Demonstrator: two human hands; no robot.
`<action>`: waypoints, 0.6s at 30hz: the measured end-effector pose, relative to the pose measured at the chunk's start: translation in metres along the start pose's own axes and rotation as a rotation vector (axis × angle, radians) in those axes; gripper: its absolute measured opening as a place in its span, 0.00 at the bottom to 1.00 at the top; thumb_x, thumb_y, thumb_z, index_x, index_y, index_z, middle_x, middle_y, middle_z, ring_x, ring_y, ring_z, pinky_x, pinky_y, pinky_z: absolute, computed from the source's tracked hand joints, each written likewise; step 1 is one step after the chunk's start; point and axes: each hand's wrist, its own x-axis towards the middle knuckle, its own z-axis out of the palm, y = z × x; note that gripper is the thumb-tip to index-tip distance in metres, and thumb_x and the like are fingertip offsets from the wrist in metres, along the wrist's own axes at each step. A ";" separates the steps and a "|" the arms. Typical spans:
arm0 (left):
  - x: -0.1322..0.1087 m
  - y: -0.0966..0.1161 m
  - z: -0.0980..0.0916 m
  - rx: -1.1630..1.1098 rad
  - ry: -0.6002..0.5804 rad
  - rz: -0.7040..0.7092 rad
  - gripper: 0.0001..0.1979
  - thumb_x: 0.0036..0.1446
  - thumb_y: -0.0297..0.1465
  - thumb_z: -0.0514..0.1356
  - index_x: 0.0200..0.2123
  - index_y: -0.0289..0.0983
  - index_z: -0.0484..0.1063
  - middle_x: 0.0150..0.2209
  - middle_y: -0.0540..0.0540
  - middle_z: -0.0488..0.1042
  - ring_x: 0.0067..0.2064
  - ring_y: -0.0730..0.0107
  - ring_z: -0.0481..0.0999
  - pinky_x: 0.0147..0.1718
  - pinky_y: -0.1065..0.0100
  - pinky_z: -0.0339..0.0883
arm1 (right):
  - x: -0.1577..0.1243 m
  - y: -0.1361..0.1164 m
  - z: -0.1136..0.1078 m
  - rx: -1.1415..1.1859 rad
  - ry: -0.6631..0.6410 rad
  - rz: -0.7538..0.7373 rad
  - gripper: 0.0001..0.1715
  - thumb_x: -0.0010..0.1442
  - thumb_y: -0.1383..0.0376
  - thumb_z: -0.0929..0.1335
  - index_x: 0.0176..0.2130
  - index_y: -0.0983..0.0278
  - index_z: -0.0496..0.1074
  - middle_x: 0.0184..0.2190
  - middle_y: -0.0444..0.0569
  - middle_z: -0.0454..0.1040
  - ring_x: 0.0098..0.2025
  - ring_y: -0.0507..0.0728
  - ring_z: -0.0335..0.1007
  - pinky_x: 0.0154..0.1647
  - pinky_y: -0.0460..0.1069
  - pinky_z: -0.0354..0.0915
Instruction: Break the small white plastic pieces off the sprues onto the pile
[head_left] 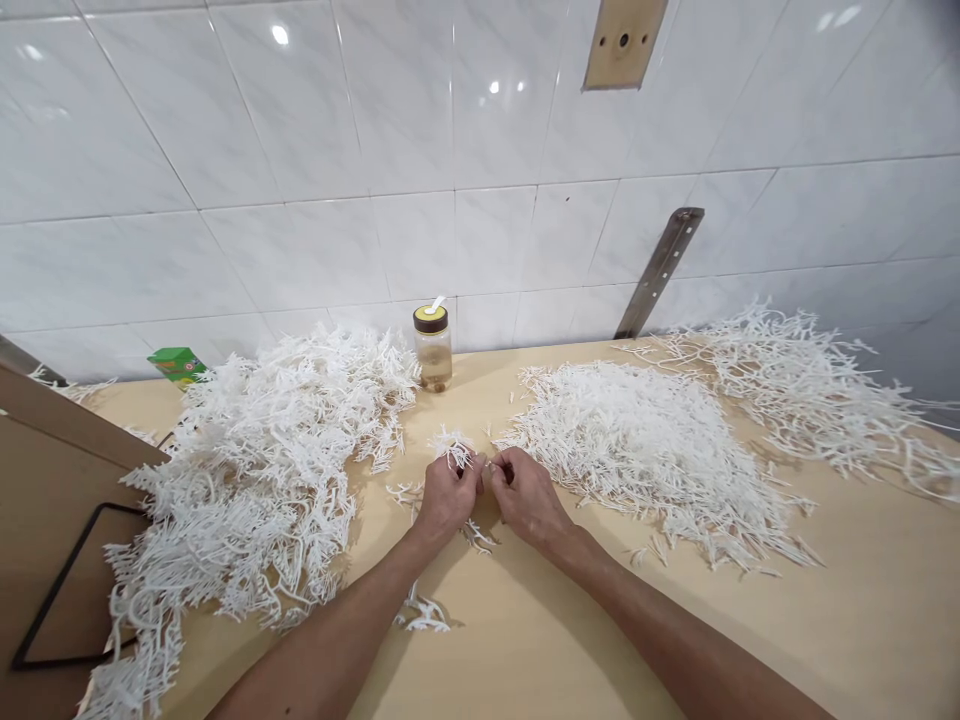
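Note:
My left hand (450, 490) is closed around a small white branched sprig (452, 447), whose bushy tips stick out above the fingers. Close beside it on the right, my right hand (525, 490) has thumb and index finger pinched together; whatever small piece may be between them is too small to name. The two hands nearly meet above the table. Beneath and near my left wrist lie a few loose white branched pieces (425, 612). A large heap of white branched sprigs (255, 480) spreads to the left, and a pile of short thin white pieces (637, 450) to the right.
A jar (433, 350) with a dark-rimmed yellow lid stands against the tiled wall. A green box (177, 364) sits behind the left heap. More long white strands (810, 390) lie at the far right, near a metal bracket (660, 272). A brown panel (56, 500) stands at the left.

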 end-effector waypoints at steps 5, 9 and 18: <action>-0.010 0.004 0.000 -0.007 0.098 0.061 0.17 0.58 0.40 0.58 0.21 0.38 0.64 0.18 0.53 0.64 0.22 0.74 0.63 0.25 0.71 0.57 | 0.005 0.000 -0.002 0.034 -0.001 0.040 0.08 0.59 0.63 0.62 0.29 0.60 0.65 0.23 0.45 0.70 0.25 0.55 0.68 0.25 0.48 0.61; -0.009 0.005 -0.003 -0.050 0.089 0.099 0.18 0.59 0.42 0.59 0.22 0.38 0.65 0.18 0.53 0.64 0.22 0.74 0.63 0.24 0.71 0.57 | 0.017 0.012 -0.016 0.092 0.017 0.177 0.07 0.58 0.62 0.62 0.30 0.61 0.66 0.16 0.41 0.67 0.18 0.54 0.67 0.21 0.47 0.62; 0.005 0.001 -0.005 -0.163 0.047 -0.013 0.22 0.58 0.44 0.60 0.17 0.37 0.64 0.17 0.52 0.63 0.22 0.74 0.64 0.26 0.71 0.59 | 0.016 0.014 -0.036 0.216 -0.016 0.072 0.14 0.61 0.55 0.65 0.40 0.62 0.71 0.25 0.42 0.72 0.14 0.50 0.66 0.19 0.47 0.65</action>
